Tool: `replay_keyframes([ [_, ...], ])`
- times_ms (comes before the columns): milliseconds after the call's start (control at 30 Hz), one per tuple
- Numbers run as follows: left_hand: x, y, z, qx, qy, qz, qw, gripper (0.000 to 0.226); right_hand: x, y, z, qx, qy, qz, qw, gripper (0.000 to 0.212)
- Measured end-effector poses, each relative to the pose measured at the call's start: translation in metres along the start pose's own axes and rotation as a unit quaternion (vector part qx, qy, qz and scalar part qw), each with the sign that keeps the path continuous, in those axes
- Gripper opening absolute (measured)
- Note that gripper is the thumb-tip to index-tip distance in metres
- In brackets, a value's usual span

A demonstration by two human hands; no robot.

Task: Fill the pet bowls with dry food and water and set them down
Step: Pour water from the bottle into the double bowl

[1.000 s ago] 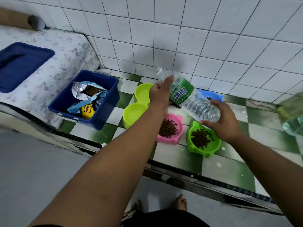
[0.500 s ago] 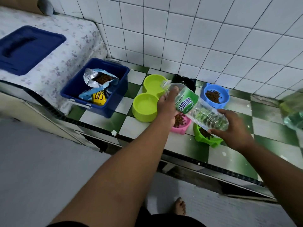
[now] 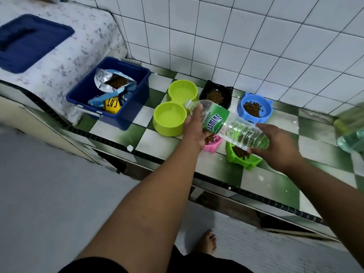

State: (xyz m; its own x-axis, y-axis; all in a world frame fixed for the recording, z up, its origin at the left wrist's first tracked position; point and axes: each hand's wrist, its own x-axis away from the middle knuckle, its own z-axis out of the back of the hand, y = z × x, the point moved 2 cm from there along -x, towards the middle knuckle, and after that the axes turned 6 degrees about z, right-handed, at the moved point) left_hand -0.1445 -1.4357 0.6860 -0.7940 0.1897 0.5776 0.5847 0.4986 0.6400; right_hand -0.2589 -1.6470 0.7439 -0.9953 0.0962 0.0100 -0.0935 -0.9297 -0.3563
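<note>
A clear water bottle [image 3: 232, 127] with a green label lies tilted, its uncapped neck pointing left over the lime double bowl [image 3: 173, 111]. My left hand [image 3: 195, 129] grips the bottle near the neck, and my right hand [image 3: 279, 146] holds its base. Water shows in both lime wells. No stream from the mouth is visible. Kibble fills the black bowl [image 3: 217, 95], the blue bowl [image 3: 255, 109] and the green bowl [image 3: 242, 156]. The pink bowl [image 3: 213, 143] is mostly hidden under my left hand.
A blue bin [image 3: 110, 91] holds an opened foil bag of dry food [image 3: 112, 83]. A blue lid [image 3: 29, 42] lies on a floral cloth at left. Everything stands on a green-and-white checkered ledge [image 3: 220, 174] against a white tiled wall. A blurred bottle [image 3: 352, 131] sits at far right.
The bottle's neck has come down and to the left, from beside the lime bowl to just over its near well. Both hands kept their hold. The view has tilted up, showing the black bowl.
</note>
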Motion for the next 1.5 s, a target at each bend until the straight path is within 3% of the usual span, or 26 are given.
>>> replay_keyframes([
  [367,-0.005,-0.012,0.004,0.004,0.001,0.023,1.000,0.039,0.001,-0.005,0.008,0.042,-0.024,0.013,0.999,0.088],
  [467,-0.005,-0.014,0.005,0.005,0.006,0.023,1.000,0.047,0.002,-0.006,0.009,0.045,-0.028,0.017,0.998,0.088],
  [667,-0.005,-0.017,0.008,0.000,-0.011,0.038,0.999,0.029,0.003,-0.010,0.013,0.054,-0.019,0.025,0.998,0.086],
  [967,-0.003,-0.010,0.010,-0.001,0.017,0.033,0.999,0.051,0.000,-0.020,0.020,0.057,-0.007,0.035,0.998,0.082],
  [1500,-0.007,-0.014,0.011,-0.005,0.000,0.039,0.999,0.043,-0.002,-0.022,0.027,0.058,-0.003,0.049,0.997,0.081],
])
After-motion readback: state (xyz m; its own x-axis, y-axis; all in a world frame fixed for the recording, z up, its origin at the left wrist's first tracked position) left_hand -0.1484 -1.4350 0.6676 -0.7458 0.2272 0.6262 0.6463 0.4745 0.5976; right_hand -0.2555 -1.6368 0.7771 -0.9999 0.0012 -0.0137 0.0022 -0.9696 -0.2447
